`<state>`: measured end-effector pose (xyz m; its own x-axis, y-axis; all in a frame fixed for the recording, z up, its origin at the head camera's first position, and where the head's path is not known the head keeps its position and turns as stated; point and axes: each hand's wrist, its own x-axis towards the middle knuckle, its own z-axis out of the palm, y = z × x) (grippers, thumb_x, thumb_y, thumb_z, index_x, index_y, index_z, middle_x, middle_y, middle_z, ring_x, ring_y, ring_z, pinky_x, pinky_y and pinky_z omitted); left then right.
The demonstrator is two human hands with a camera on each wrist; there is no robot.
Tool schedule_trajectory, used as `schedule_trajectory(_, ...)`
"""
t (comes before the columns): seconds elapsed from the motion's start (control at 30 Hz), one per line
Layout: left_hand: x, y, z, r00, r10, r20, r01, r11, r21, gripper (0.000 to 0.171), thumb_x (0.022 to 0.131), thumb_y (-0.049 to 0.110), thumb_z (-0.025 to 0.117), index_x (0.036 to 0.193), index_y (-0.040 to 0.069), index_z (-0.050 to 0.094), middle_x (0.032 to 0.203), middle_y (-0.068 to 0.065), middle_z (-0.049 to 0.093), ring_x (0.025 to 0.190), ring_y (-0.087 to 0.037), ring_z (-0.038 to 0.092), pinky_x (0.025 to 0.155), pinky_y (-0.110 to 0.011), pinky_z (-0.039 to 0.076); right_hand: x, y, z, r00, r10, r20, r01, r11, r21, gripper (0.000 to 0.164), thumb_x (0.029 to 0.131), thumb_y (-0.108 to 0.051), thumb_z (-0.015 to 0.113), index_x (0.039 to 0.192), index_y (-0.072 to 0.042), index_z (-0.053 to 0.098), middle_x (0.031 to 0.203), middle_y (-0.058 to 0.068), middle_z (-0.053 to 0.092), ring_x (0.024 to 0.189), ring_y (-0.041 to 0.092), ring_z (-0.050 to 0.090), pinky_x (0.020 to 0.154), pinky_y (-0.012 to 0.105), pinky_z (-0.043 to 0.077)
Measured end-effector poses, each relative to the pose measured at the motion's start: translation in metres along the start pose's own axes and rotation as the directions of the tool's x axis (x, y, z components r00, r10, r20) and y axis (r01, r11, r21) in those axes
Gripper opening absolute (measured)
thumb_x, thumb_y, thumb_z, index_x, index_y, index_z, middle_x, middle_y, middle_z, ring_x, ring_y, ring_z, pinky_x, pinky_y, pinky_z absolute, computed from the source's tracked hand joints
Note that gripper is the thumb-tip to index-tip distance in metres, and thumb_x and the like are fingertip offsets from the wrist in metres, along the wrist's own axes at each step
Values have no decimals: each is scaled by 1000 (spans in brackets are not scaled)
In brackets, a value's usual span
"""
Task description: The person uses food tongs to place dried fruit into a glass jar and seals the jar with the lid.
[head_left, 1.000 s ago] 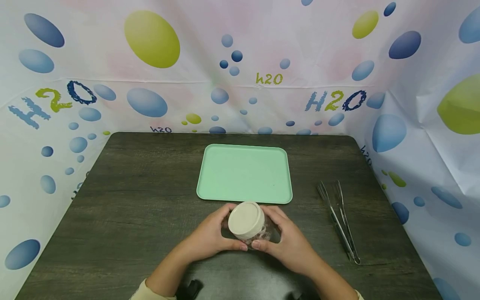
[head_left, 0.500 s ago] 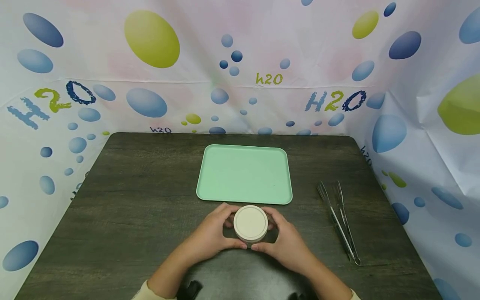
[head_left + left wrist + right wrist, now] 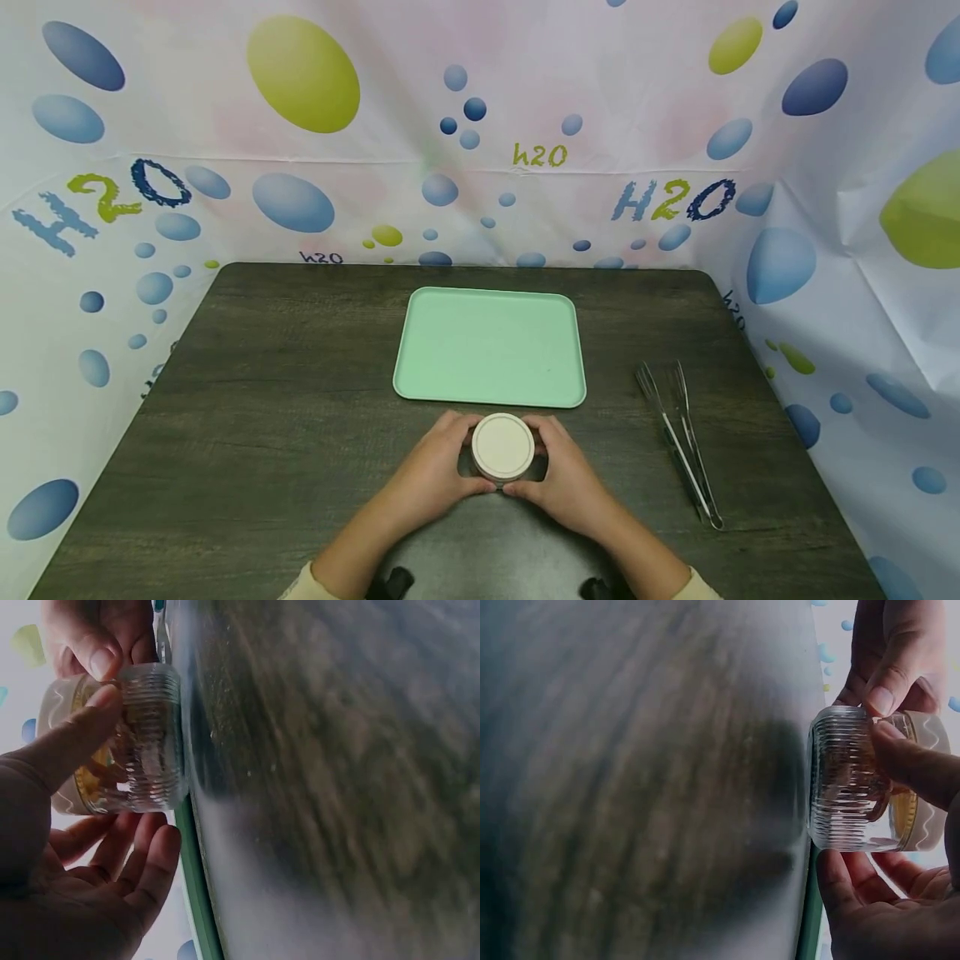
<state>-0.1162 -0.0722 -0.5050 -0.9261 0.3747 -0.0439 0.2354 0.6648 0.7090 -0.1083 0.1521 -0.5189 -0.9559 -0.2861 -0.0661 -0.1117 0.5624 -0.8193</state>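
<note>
A clear ribbed jar [image 3: 154,739] with a cream screw lid [image 3: 503,447] stands upright on the dark table, just in front of the green tray [image 3: 487,346]. Brownish pieces show through its wall, though their kind is unclear. From the left side my left hand [image 3: 433,468] holds the jar, its thumb on the near wall. My right hand [image 3: 567,477] grips the opposite side, the two thumb tips close together. In both wrist views the fingers curve round the jar's far side, below the lid.
Metal tongs [image 3: 681,450] lie on the table [image 3: 285,375] to the right, their tips pointing away from me. A patterned sheet [image 3: 420,100] with blue and green dots hangs behind the table and along its sides.
The jar was tilted between both hands a second ago and now stands upright, slightly further right and nearer to me. Both hands have kept hold of it. Tray and tongs have stayed put.
</note>
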Motion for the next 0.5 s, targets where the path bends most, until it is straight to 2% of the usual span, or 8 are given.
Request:
schedule_trajectory(0.17, -3, 1, 2, 1000, -3, 12, 3, 1000, 28, 81, 77, 21, 101, 146, 8, 61, 134, -8, 63, 127, -27, 66, 109, -54, 56, -1, 1, 2, 1000, -5, -6, 5, 1000, -19, 87, 74, -14, 102, 148, -11, 55, 136, 6, 60, 128, 26, 66, 107, 37, 60)
schedule_trajectory(0.5, -6, -4, 5, 999, 2, 40, -2, 1000, 7, 84, 83, 24, 97, 153, 8, 53, 140, -12, 59, 134, -30, 64, 113, -55, 55, -2, -1, 5, 1000, 12, -16, -14, 997, -74, 90, 73, -16, 103, 149, -9, 54, 136, 7, 61, 124, 24, 67, 104, 34, 61)
